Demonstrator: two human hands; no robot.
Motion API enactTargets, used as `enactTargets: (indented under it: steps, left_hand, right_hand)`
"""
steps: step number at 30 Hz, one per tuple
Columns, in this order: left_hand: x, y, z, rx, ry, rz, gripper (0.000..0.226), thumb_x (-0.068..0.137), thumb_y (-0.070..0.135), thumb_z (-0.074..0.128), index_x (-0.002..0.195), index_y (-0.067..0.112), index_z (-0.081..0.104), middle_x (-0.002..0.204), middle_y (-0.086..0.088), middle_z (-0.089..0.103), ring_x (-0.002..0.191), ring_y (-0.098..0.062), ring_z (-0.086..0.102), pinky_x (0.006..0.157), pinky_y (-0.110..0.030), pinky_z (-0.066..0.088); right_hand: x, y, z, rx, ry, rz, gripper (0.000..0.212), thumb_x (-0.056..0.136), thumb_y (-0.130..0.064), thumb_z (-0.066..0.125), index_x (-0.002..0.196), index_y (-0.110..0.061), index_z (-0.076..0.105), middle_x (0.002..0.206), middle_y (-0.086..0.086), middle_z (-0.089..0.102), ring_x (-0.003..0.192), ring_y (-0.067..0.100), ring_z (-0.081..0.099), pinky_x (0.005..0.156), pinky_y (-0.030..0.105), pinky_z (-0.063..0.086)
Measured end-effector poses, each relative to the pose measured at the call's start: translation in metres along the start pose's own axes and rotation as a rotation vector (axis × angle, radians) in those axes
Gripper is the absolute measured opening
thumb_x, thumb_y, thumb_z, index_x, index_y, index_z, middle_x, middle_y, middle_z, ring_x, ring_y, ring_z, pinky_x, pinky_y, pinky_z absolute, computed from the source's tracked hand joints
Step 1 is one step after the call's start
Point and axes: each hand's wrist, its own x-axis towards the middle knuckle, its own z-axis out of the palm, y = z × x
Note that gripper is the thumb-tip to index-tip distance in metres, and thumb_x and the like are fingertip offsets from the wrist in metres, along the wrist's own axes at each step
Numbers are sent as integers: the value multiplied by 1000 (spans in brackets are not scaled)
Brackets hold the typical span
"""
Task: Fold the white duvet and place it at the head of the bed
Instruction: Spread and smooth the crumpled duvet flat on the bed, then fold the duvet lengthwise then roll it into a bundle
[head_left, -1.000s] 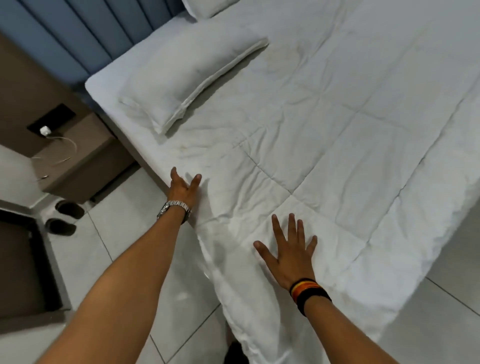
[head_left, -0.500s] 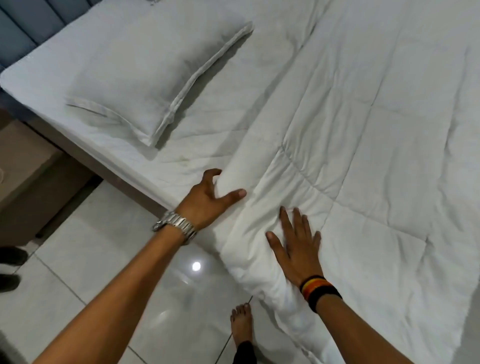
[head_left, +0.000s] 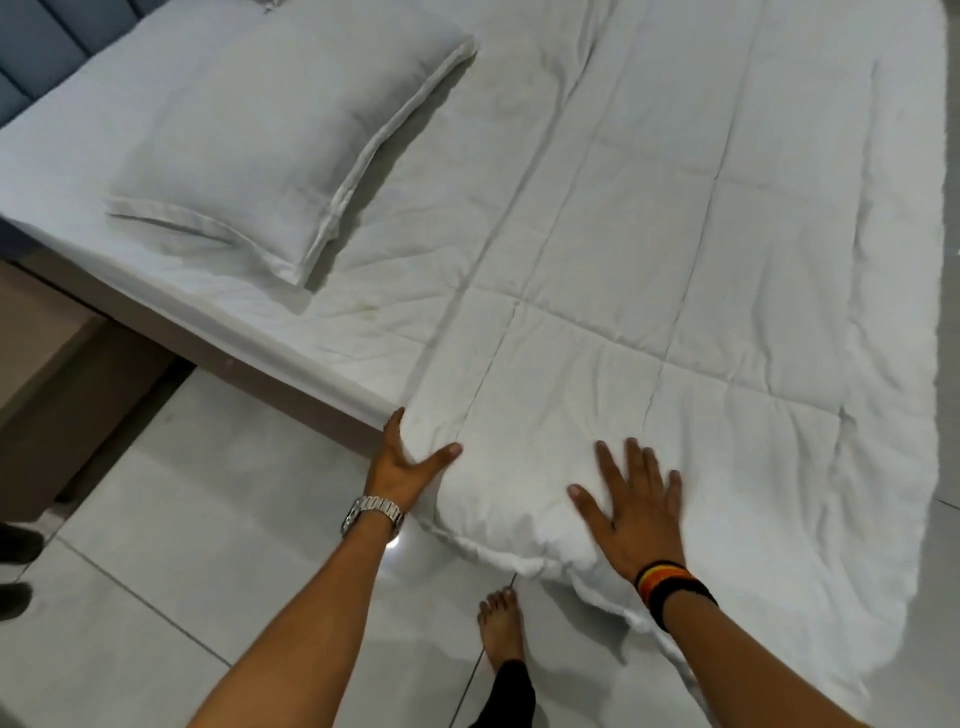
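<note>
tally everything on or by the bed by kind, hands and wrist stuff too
duvet: 1
pillow: 1
hands: 2, left hand and right hand
wristwatch: 1
striped wristband: 1
bare foot: 1
dark shoes: 2
total: 9

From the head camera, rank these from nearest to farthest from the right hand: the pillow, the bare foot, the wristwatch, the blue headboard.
From the right hand:
1. Bare foot, just below and left, on the floor tiles.
2. Wristwatch, on the left wrist, slightly farther than the foot.
3. Pillow, upper left on the bed.
4. Blue headboard, far top-left corner.
</note>
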Motion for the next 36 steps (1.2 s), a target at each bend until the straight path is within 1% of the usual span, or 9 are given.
enactTargets:
  steps: [4, 10, 14, 18, 22, 26, 29, 32, 36]
  left_hand:
    - [-20, -5, -7, 88, 2, -17, 106, 57, 61, 95, 147, 28, 48, 132, 5, 64, 117, -19, 62, 89, -28, 53]
    - [-47, 59, -52, 338, -63, -32, 66, 75, 65, 81, 121, 20, 66, 114, -2, 69, 89, -18, 66, 76, -30, 50]
    - [-54, 59, -57, 434, 87, 23, 96, 76, 62, 81, 148, 9, 47, 147, -17, 54, 123, -38, 55, 102, -46, 43]
    - [-67, 26, -9, 345, 138, 99, 90, 87, 42, 81, 158, 15, 33, 153, -21, 48, 134, -42, 51, 104, -46, 44]
    - [-61, -9, 12, 282, 160, 150, 98, 77, 51, 87, 155, 19, 36, 148, -19, 53, 129, -42, 56, 106, -52, 48]
    - [-41, -38, -3, 292, 152, 152, 92, 68, 62, 89, 137, 10, 57, 125, -20, 70, 106, -39, 69, 92, -53, 56]
    - [-50, -37, 0, 319, 83, 160, 52, 86, 37, 82, 125, 6, 67, 115, -22, 72, 96, -35, 66, 84, -44, 50]
    - [-65, -41, 3, 290, 131, 152, 59, 87, 42, 81, 131, 8, 61, 125, -21, 67, 101, -35, 62, 87, -45, 48]
    - [-96, -28, 4, 191, 172, 163, 70, 90, 54, 73, 141, 12, 50, 122, -10, 57, 105, -33, 56, 90, -46, 44]
  right_hand:
    - [-28, 13, 1, -35, 12, 112, 100, 81, -91, -10, 166, -42, 5, 177, 6, 0, 162, 27, -4, 125, 62, -8]
    - [-70, 11, -17, 166, 153, 131, 85, 93, -85, 14, 166, -42, 12, 177, -1, 0, 162, 21, -5, 123, 63, -13]
    - [-120, 67, 1, 285, 171, 392, 83, 95, -81, 21, 167, -39, 12, 176, 5, -9, 161, 24, -13, 122, 67, -11]
    - [-152, 131, 16, 326, 240, 567, 88, 95, -82, 31, 166, -41, 0, 174, 9, -19, 160, 30, -18, 121, 69, -8]
    - [-150, 186, 9, 646, 345, 761, 119, 82, -87, 52, 166, -33, -13, 175, 10, -15, 161, 29, -13, 123, 67, -2]
    - [-125, 219, 12, 1081, 409, 800, 159, 54, -90, 76, 164, -26, -19, 175, 5, 13, 158, 30, 21, 128, 57, 14]
    - [-121, 223, 13, 1117, 485, 800, 137, 63, -68, 90, 166, -18, 15, 163, 8, 41, 146, 32, 44, 119, 42, 37]
    - [-125, 210, 0, 1123, 466, 700, 101, 60, -65, 92, 141, -14, 59, 136, 5, 66, 123, 28, 63, 106, 40, 51]
    - [-145, 201, -22, 1171, 286, 580, 93, 62, -69, 90, 134, -15, 64, 131, 3, 69, 118, 26, 65, 107, 41, 51]
